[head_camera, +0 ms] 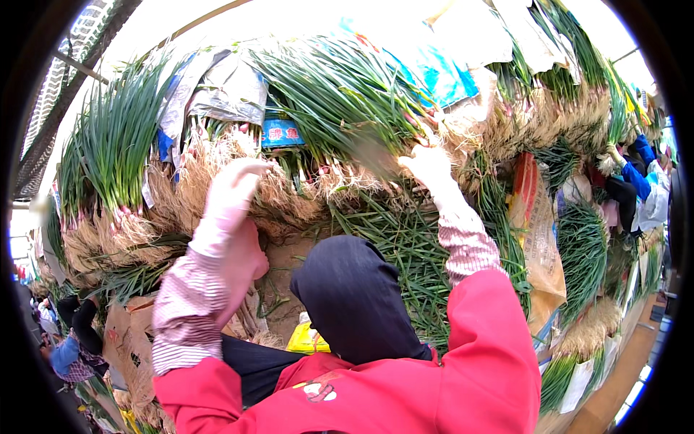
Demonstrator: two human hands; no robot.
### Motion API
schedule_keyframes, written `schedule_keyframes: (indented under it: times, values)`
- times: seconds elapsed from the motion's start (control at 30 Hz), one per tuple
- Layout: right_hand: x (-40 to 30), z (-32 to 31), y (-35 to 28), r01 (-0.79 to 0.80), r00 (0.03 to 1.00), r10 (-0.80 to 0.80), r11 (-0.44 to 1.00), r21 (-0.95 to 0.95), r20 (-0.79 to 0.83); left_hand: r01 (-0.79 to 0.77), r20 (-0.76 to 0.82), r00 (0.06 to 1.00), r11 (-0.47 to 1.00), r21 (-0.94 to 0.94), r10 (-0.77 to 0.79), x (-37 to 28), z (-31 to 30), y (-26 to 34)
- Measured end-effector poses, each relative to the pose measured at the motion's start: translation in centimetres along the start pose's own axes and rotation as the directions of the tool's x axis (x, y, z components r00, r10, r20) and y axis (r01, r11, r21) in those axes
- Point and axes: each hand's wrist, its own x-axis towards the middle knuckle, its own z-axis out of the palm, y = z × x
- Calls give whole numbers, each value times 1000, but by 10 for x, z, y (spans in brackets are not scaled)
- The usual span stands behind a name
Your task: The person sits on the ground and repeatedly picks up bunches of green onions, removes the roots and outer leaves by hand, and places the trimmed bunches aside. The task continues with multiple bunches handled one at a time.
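Note:
My left hand [237,182] is raised with curved fingers, in front of a bundle of green onions with pale, stringy roots [203,154]. I see nothing held in it. My right hand [428,165] is at the root end of a loose spread of long green onions [341,92], its fingertips by the pinkish bulbs [420,130]. Glare whitens this hand, so whether it grips a stalk is unclear. A brownish blur left of it hides part of the leaves. More root ends [347,179] stick out of the pile below.
Cut green leaves [390,233] lie on the ground right of my knee [352,293]. Upright onion bundles [116,157] stand at left. A printed woven sack [537,255] hangs at right. Co-workers sit at far left [70,347] and far right [642,179].

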Motion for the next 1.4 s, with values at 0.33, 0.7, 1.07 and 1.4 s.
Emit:
schedule_keyframes:
  times: [0.33,0.7,1.07,1.4]
  values:
    - [-47,-12,-18,-125,975,-115,420,899,189,406,333,912,642,-651,-238,31,166,-21]
    - [-73,-2,-37,155,944,95,715,681,-315,505,190,825,544,-670,-532,12,183,-96]
    - [-73,76,-92,-220,867,-302,482,848,396,494,57,847,743,-452,-528,-23,215,-107]
    - [-36,84,-110,-94,960,-154,608,789,233,448,97,882,759,-472,-461,-32,227,-115]
